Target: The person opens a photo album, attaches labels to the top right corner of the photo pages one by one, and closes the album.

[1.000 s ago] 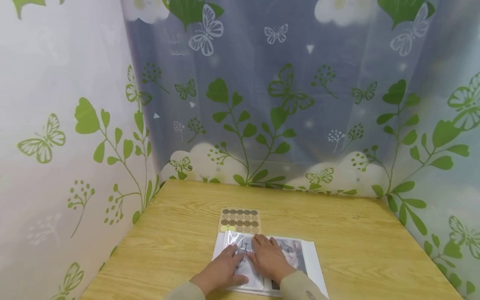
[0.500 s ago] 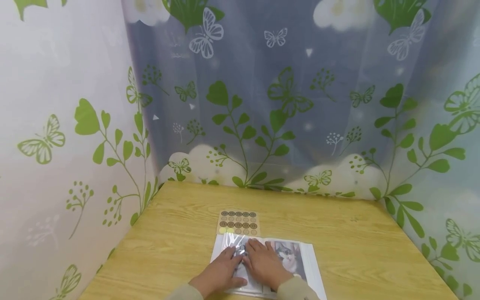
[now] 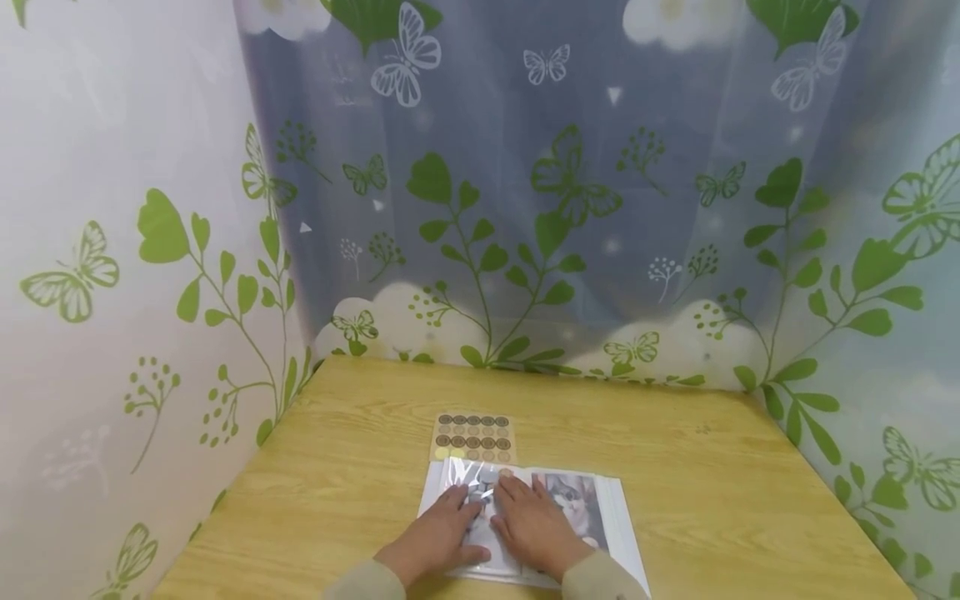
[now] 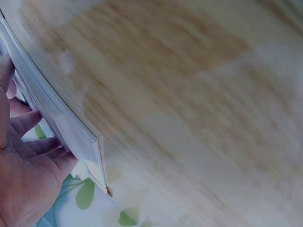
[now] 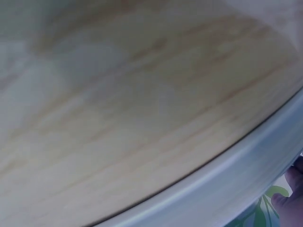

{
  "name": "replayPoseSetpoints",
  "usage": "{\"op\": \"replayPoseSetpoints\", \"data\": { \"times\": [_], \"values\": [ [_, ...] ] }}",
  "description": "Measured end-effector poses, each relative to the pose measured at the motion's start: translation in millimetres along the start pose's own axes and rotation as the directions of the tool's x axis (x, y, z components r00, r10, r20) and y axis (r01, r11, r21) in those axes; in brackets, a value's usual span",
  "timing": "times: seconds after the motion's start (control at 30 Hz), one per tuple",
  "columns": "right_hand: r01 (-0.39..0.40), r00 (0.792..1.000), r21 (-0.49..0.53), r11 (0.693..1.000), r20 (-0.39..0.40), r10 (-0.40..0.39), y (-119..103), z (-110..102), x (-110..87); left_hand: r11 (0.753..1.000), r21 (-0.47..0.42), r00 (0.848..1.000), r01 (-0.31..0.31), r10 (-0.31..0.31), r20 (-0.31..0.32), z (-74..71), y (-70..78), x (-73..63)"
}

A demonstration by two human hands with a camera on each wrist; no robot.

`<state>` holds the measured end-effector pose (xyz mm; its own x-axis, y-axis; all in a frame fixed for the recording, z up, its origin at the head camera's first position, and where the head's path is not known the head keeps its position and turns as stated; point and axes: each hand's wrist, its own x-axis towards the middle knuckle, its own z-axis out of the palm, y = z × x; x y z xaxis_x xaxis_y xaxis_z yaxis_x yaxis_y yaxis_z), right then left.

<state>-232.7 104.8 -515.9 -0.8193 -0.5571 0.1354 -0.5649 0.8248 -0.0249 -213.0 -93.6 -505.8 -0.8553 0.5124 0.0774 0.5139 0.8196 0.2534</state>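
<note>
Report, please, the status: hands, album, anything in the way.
Left hand and right hand resting on album. Album lying open, cat photo visible beside right hand. Sticker sheet at album's far edge, not blocking hands.

hands (image 3: 438,533) (image 3: 536,527) on album (image 3: 621,525) | album on table (image 3: 697,483) | sticker sheet (image 3: 474,432) behind album

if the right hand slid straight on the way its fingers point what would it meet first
Probably the tan sheet with rows of round spots, at the far edge of the open album under the right hand; whether sheet and album touch is unclear.
</note>
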Motion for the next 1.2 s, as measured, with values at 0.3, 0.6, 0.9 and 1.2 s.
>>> {"op": "replayPoseSetpoints", "data": {
  "times": [0.3,0.6,0.9,1.2],
  "values": [
    [-0.039,0.999,-0.011,0.999,0.036,0.040,1,-8,-4.7,1.000,0.017,1.000,-0.020,0.020,-0.016,3.1,-3.0,1.0],
    [-0.050,0.999,-0.025,0.998,0.010,0.050,4,-3,-0.6,1.000,-0.024,1.000,-0.002,0.002,-0.007,5.1,-5.6,-0.1],
    [-0.080,0.997,-0.016,0.997,0.018,0.081,9,0,2.7,0.999,-0.013,0.999,-0.034,0.033,-0.019,0.0,-0.8,-1.1],
    [-0.076,0.997,0.009,0.997,0.003,0.076,8,0,7.6,0.999,-0.015,0.999,-0.028,0.028,-0.015,2.2,-2.9,-0.6]
  ]
}}
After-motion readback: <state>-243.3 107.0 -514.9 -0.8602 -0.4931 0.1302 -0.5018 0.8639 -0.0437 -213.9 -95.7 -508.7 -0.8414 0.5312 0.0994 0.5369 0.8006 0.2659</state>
